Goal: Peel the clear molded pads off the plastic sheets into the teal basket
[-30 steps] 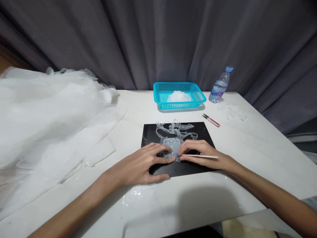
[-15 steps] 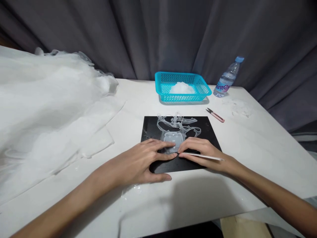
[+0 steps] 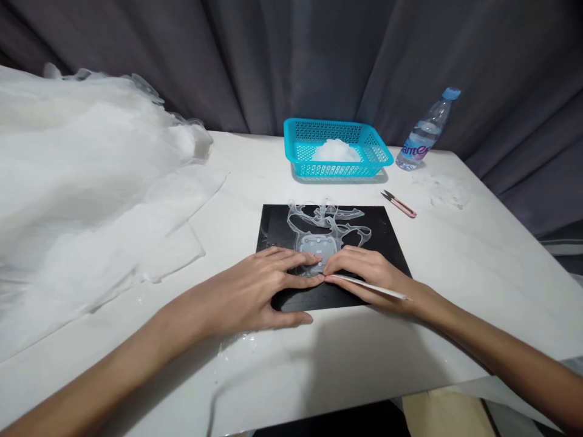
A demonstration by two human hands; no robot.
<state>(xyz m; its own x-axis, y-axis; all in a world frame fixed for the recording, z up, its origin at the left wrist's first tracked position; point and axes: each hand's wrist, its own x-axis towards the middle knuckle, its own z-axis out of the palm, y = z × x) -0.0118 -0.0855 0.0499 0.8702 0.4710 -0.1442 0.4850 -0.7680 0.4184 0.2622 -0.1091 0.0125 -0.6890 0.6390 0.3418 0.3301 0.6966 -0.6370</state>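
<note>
A translucent, rounded rectangular plastic piece (image 3: 315, 244) lies on a black mat (image 3: 300, 298) in front of me. My left hand (image 3: 273, 282) rests with fingers stretched out, index and middle fingertips pressing on its lower part. In my right hand (image 3: 370, 272) a slim white pen-like tool (image 3: 371, 287) is pinched, its lower end at the piece's near edge beside my left fingertips. The tool's tip is hidden by my fingers. Curling clear plastic strips (image 3: 353, 235) lie on the mat beyond the piece.
A blue basket (image 3: 341, 171) with white material (image 3: 336, 150) stands at the back. To its right are a water bottle (image 3: 421, 141), pink-handled thread snips (image 3: 399, 204) and clear scraps (image 3: 449, 193). A big heap of white translucent sheets (image 3: 91, 182) covers the table's left side.
The view has shifted slightly. My right hand and the white tool have edged a little left along the piece's near edge, and the tool slants more steeply. My left hand stays pressed on the piece.
</note>
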